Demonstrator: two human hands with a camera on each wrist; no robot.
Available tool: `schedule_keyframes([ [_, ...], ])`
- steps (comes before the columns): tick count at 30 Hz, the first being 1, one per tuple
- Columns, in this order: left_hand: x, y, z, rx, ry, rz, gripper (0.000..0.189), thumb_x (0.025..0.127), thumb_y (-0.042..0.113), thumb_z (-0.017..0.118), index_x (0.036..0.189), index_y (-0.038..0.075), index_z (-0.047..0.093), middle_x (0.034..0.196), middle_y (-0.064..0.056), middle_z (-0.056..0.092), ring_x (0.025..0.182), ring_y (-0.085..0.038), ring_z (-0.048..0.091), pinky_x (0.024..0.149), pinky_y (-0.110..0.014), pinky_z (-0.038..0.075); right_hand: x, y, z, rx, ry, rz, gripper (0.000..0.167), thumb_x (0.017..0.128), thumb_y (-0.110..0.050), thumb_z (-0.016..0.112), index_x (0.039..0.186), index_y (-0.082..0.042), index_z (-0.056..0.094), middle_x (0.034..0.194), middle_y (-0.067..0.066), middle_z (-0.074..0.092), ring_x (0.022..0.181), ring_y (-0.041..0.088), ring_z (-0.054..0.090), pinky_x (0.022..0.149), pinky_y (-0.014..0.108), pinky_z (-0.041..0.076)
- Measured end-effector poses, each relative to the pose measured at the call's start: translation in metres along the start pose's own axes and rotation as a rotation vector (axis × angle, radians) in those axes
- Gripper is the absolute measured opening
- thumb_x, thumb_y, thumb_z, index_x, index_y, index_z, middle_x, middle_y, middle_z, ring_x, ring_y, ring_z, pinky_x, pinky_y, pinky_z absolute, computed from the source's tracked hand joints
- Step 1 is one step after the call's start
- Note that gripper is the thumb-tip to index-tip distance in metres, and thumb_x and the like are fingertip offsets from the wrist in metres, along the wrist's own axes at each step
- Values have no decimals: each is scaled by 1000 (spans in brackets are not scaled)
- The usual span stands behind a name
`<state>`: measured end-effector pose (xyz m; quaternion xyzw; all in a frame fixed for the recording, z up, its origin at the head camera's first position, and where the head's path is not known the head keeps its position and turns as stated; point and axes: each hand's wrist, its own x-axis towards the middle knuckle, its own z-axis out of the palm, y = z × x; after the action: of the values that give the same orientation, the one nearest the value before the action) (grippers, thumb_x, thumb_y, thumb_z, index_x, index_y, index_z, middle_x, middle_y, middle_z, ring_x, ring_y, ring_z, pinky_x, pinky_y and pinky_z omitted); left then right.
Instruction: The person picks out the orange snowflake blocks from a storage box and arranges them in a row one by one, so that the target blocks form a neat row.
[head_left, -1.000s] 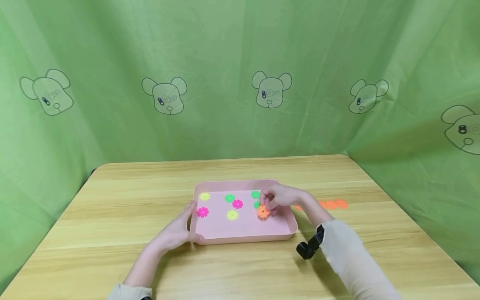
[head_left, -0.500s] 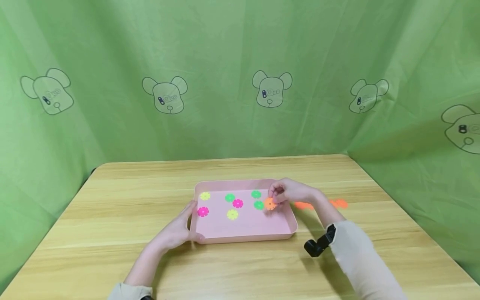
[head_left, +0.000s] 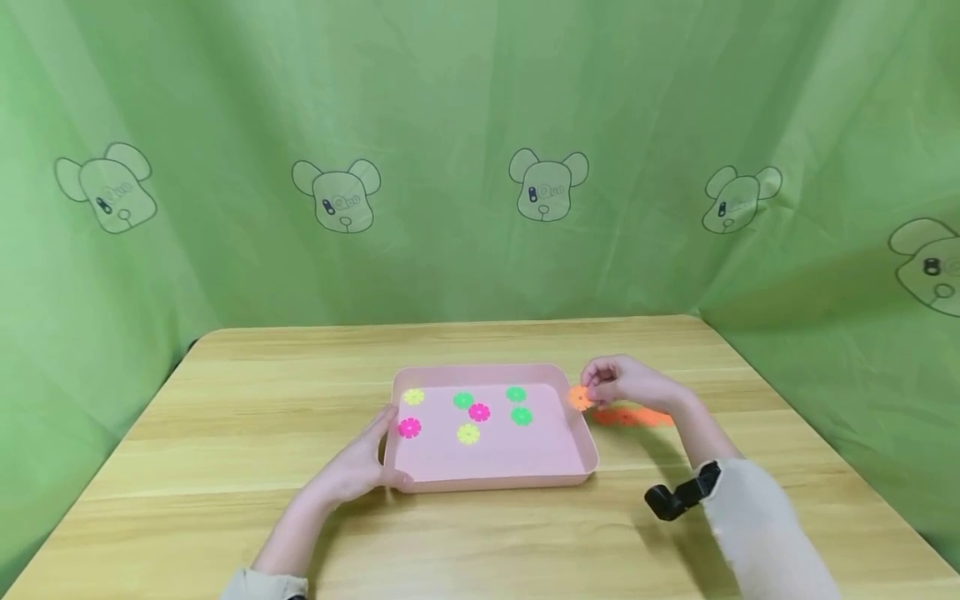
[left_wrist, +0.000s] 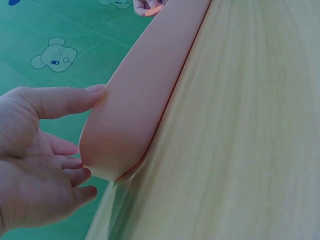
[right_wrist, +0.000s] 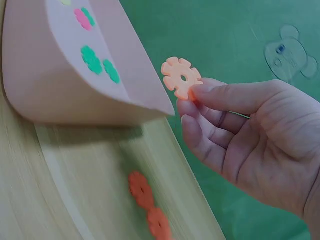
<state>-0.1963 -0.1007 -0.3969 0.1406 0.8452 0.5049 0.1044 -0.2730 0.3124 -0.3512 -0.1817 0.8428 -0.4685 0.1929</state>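
My right hand (head_left: pixel 630 382) pinches an orange notched flower-shaped disc (head_left: pixel 580 397) between thumb and fingers. Disc and hand are just past the right end of a pink tray (head_left: pixel 495 482), above the table. In the right wrist view the disc (right_wrist: pixel 183 78) shows a small centre hole. My left hand (head_left: pixel 360 460) holds the tray's left end, with the thumb (left_wrist: pixel 70 101) on the near wall and the fingers at the left side. Inside the tray lie green (head_left: pixel 521 416), pink (head_left: pixel 478 412) and yellow (head_left: pixel 468 433) notched discs.
Several orange discs (head_left: pixel 630 416) lie in a row on the wooden table (head_left: pixel 480 542) right of the tray, partly behind the right forearm. A green curtain (head_left: pixel 450 250) hangs around the back and sides.
My right hand has moved to the right with the orange disc, from over the tray's right part to beyond its right wall. The left hand stays on the tray.
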Motion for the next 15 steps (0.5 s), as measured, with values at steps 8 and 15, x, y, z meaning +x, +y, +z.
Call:
schedule_keyframes([
  [8, 0, 0, 1, -2, 4, -7, 105, 62, 8, 80, 145, -4, 17, 152, -20, 12, 138, -36, 9, 109, -54, 8, -28, 16, -21, 32, 95, 17, 25, 88, -9, 61, 103, 7, 51, 89, 10, 57, 87, 34, 61, 78, 47, 51],
  [15, 0, 0, 0, -12, 0, -8, 106, 61, 9, 81, 146, -4, 17, 152, -20, 12, 139, -36, 9, 109, -54, 7, -51, 30, -37, 66, 190, 45, 28, 88, -7, 60, 107, 9, 48, 93, 9, 58, 83, 22, 61, 78, 41, 53],
])
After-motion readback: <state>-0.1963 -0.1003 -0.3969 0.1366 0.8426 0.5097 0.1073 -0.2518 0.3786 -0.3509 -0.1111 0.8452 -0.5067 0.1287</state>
